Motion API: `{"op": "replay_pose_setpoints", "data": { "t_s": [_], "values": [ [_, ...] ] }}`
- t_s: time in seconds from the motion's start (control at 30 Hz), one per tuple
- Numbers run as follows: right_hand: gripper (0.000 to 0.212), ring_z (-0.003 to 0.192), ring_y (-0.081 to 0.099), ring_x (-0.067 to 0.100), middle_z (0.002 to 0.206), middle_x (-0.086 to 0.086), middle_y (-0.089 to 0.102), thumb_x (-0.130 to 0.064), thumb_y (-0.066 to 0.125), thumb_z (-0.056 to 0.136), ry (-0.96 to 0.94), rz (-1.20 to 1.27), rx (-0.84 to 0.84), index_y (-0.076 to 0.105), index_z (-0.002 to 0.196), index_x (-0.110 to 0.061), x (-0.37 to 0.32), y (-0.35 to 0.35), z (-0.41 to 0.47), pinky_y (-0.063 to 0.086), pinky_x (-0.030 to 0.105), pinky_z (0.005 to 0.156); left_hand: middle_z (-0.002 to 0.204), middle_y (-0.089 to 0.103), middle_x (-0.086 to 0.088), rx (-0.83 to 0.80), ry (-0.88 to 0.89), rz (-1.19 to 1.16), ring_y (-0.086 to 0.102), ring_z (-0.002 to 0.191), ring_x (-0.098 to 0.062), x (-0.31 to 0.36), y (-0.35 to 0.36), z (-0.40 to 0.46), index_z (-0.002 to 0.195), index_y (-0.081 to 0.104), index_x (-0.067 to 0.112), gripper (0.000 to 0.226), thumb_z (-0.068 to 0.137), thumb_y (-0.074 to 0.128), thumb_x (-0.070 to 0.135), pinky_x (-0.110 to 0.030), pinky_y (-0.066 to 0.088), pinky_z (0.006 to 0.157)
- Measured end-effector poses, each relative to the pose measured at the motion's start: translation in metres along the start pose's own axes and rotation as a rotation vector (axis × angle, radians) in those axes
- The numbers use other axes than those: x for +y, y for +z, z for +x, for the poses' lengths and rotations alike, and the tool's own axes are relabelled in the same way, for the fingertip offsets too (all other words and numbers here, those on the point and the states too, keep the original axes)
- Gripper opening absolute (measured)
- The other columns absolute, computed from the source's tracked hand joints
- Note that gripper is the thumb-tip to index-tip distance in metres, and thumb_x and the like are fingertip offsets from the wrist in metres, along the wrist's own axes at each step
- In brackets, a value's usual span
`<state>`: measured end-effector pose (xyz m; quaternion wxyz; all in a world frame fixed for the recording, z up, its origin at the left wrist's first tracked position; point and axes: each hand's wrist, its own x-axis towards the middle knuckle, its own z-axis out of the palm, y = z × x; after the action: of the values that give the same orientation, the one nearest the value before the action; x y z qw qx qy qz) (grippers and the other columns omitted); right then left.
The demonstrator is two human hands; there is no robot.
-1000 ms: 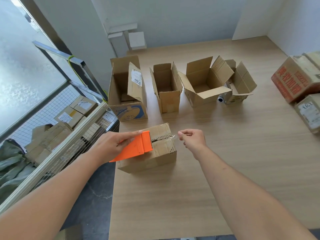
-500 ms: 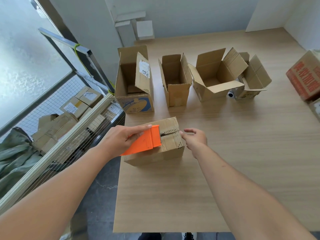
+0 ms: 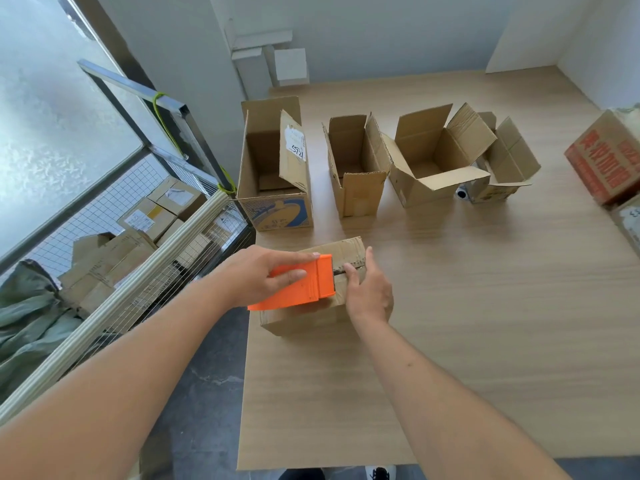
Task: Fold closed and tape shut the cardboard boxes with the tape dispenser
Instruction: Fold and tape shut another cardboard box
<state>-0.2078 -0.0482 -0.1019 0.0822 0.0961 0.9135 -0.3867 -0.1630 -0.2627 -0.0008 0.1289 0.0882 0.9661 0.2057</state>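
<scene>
— As the right hand (image 3: 369,296) comes back from the table's open space to the closed box (image 3: 311,292), what has changed?

— A second ago that hand was pinching the free tape end out in the air, clear of the box. Now it lies on the box's right end, fingers straight, pressing at the top seam just ahead of the orange tape dispenser (image 3: 298,285). The left hand (image 3: 258,275) grips the dispenser, flat on the box top, as it did before.

— Meaning for the job?

— Judged from this, the tape end is being stuck down at the right edge, so a pull along the seam looks to be next. The tape itself is too thin to make out.

— Where does the box sit?

— At the near left edge of the table (image 3: 450,341), flaps folded shut.

— And the count?

— One closed box under the hands. Four open boxes in a row behind it: a tall one (image 3: 273,174), a narrow one (image 3: 356,168), a wide one (image 3: 429,168) and a low one (image 3: 502,168) at the far right. One dispenser. One printed red carton (image 3: 609,157) at the right edge, with part of another below it.
</scene>
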Motion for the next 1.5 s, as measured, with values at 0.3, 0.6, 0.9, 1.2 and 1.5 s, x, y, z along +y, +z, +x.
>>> {"op": "replay_pose_setpoints", "data": {
  "t_s": [0.3,0.6,0.9,1.2,1.5],
  "values": [
    [0.062,0.12,0.06,0.028,0.137,0.0,0.064,-0.047,0.053,0.102,0.043,-0.022,-0.049,0.028,0.158,-0.039,0.003,0.001,0.005,0.04,0.034,0.077,0.104,0.038,0.053,-0.18,-0.062,-0.094,0.047,0.095,0.02,-0.043,-0.038,-0.009,0.126,0.04,0.081,0.04,0.099,0.056,0.056,-0.012,0.035,0.073],
    [0.059,0.13,0.054,0.027,0.148,-0.003,0.056,-0.046,0.051,0.104,0.065,-0.04,-0.05,0.028,0.159,-0.041,-0.002,-0.001,0.004,0.04,0.036,0.088,0.127,0.049,0.027,-0.298,-0.247,-0.236,0.053,0.107,-0.001,-0.102,-0.061,-0.066,0.127,0.041,0.08,0.039,0.095,0.056,0.062,-0.021,0.04,0.078],
    [0.06,0.132,0.051,0.025,0.151,-0.004,0.049,-0.046,0.05,0.105,0.037,-0.067,-0.026,0.026,0.159,-0.038,-0.003,0.001,0.002,0.039,0.037,0.088,0.131,0.054,0.021,-0.3,-0.281,-0.38,0.058,0.113,-0.008,-0.114,-0.031,-0.086,0.131,0.042,0.076,0.042,0.094,0.055,0.061,-0.036,0.049,0.095],
    [0.064,0.137,0.042,0.036,0.154,0.02,0.037,-0.012,0.062,0.098,-0.296,-0.648,0.205,0.034,0.156,-0.012,-0.022,0.007,-0.02,0.036,0.046,0.11,0.131,0.053,0.023,-0.257,-0.268,-0.444,0.056,0.113,-0.009,-0.122,-0.017,-0.081,0.129,0.047,0.074,0.039,0.099,0.057,0.052,-0.04,0.049,0.1],
    [0.097,0.155,-0.02,0.025,0.167,0.013,-0.026,-0.078,0.011,0.094,-0.169,-0.599,-0.083,-0.018,0.16,-0.012,-0.034,0.053,-0.047,-0.01,0.045,0.126,0.129,0.056,0.023,-0.208,-0.225,-0.57,0.059,0.112,-0.007,-0.112,0.01,-0.074,0.128,0.05,0.072,0.04,0.1,0.06,0.045,-0.024,0.049,0.09]
  ]
}}
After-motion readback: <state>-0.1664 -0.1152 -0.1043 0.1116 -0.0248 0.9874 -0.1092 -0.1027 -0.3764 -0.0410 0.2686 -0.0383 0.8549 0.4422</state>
